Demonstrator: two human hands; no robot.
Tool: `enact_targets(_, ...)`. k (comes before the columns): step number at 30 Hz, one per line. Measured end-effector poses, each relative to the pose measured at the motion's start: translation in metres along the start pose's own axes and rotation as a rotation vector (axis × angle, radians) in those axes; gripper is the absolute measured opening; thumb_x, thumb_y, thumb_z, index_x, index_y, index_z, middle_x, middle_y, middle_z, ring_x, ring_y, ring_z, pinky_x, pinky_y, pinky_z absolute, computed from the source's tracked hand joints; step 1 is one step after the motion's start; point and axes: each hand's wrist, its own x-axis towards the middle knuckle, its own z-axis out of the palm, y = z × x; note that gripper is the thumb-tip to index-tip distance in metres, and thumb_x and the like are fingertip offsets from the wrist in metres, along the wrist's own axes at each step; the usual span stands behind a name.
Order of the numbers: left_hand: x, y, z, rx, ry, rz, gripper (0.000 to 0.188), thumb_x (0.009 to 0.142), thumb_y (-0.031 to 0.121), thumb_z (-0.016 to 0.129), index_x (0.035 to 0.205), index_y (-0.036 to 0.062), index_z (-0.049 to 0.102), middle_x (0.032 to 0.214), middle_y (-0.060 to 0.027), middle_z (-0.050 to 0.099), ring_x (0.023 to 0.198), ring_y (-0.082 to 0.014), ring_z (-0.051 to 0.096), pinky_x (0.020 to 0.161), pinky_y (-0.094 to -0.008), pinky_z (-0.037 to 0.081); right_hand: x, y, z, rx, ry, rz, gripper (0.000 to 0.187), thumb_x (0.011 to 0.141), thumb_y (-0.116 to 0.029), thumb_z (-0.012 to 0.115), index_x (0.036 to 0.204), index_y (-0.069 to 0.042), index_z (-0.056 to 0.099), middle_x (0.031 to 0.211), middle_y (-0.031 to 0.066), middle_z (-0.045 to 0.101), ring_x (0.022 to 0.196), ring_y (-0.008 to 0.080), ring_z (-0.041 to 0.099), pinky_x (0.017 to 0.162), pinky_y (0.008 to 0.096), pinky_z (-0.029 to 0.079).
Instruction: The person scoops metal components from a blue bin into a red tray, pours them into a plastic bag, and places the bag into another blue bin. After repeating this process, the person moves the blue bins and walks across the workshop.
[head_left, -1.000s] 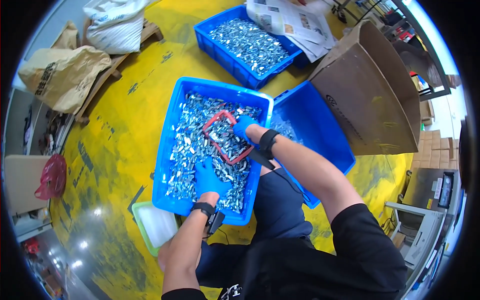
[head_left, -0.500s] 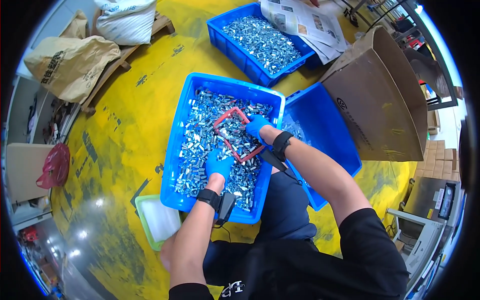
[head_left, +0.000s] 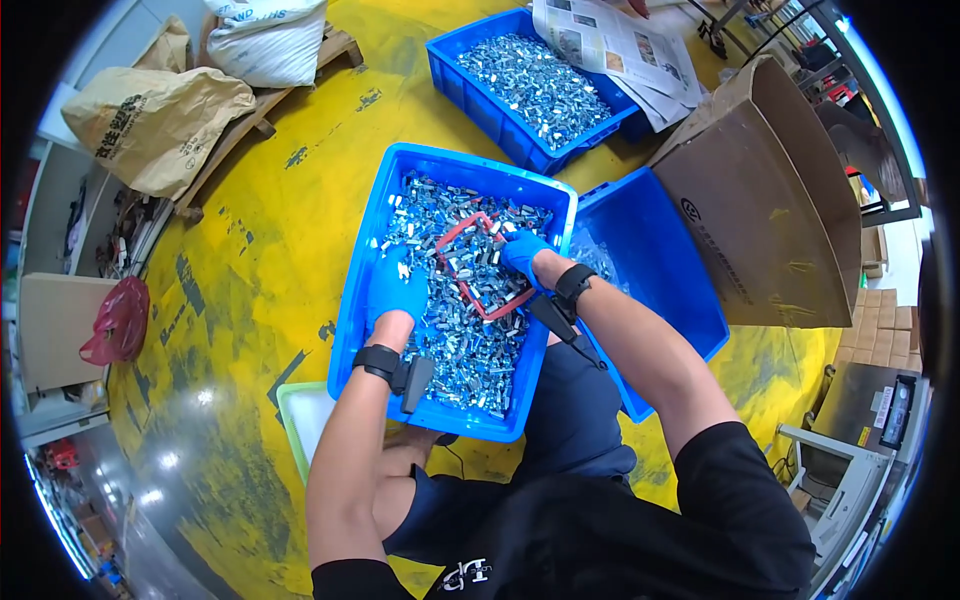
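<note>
Small shiny metal pieces (head_left: 465, 360) fill a blue plastic bin (head_left: 345, 345) in front of me. On top of them lies a red rectangular frame (head_left: 461, 232), tilted, with pieces inside its outline. My right hand (head_left: 522, 252), in a blue glove, is closed around the frame's right side. At the left side of the bin, my gloved left hand (head_left: 398, 288) is stretched out flat among the pieces, apart from the frame. A few pieces show against its glove; its fingertips are partly hidden. Both wrists wear black straps with small dark devices.
A second blue bin of metal pieces (head_left: 535, 85) stands behind, partly covered by newspaper (head_left: 620, 45). To the right are another blue bin (head_left: 660, 270) holding a clear bag and a large cardboard box (head_left: 760, 200). A green-rimmed tray (head_left: 295, 440) sits at lower left; sacks (head_left: 155, 125) rest on a pallet.
My left hand has moved left and farther away, from the front middle of the bin to its left side. My right hand stays on the red frame. The view has shifted slightly.
</note>
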Motion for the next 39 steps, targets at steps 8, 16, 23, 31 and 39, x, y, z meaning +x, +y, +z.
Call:
enact_targets(8, 0.017, 0.020, -0.018, 0.660, -0.172, 0.454, 0.093, 0.055, 0.039, 0.070, 0.129, 0.0121, 0.021, 0.131, -0.0156, 0.020, 0.118, -0.0331, 0.024, 0.096, -0.0447, 0.024, 0.021, 0.031, 0.003, 0.051, 0.088, -0.032, 0.020, 0.060, -0.009, 0.056, 0.080, -0.006, 0.059, 0.071, 0.0093, 0.058, 0.064, 0.0222, 0.056, 0.057, 0.0300, 0.044)
enact_targets(16, -0.003, 0.016, -0.010, 0.635, -0.307, 0.342, 0.093, 0.052, 0.046, 0.068, 0.127, 0.0110, 0.024, 0.123, -0.0117, 0.033, 0.114, -0.0304, 0.029, 0.093, -0.0463, 0.027, 0.075, 0.102, -0.016, -1.016, 0.095, -0.590, 0.014, 0.048, -0.012, 0.063, 0.062, -0.010, 0.059, 0.066, 0.0086, 0.058, 0.067, 0.0267, 0.056, 0.060, 0.0315, 0.046)
enact_targets(23, -0.039, -0.001, 0.014, 0.498, -0.254, 0.058, 0.063, 0.059, 0.032, 0.065, 0.113, 0.0129, 0.040, 0.110, -0.0106, 0.044, 0.096, -0.0282, 0.046, 0.075, -0.0406, 0.040, 0.007, 0.006, -0.010, -1.278, -0.150, -0.739, 0.014, 0.043, -0.008, 0.063, 0.056, -0.010, 0.057, 0.064, 0.0104, 0.056, 0.066, 0.0287, 0.056, 0.058, 0.0327, 0.045)
enact_targets(31, -0.028, 0.002, 0.018, -0.275, -0.068, -0.080, 0.028, 0.063, 0.014, 0.059, 0.090, 0.0085, 0.054, 0.081, -0.0075, 0.055, 0.070, -0.0188, 0.052, 0.061, -0.0324, 0.042, -0.014, 0.022, -0.020, -0.621, 0.029, -0.568, 0.015, 0.041, -0.003, 0.060, 0.053, -0.008, 0.052, 0.059, 0.0149, 0.052, 0.059, 0.0305, 0.052, 0.050, 0.0322, 0.039)
enact_targets(39, -0.024, 0.079, 0.021, -0.520, 0.004, -0.129, 0.032, 0.070, 0.020, 0.060, 0.097, 0.0054, 0.054, 0.084, -0.0045, 0.056, 0.071, -0.0110, 0.049, 0.061, -0.0262, 0.042, -0.026, 0.010, 0.012, 0.468, 0.001, 0.097, 0.014, 0.057, 0.003, 0.048, 0.052, -0.009, 0.047, 0.051, 0.0058, 0.046, 0.046, 0.0191, 0.044, 0.042, 0.0299, 0.034)
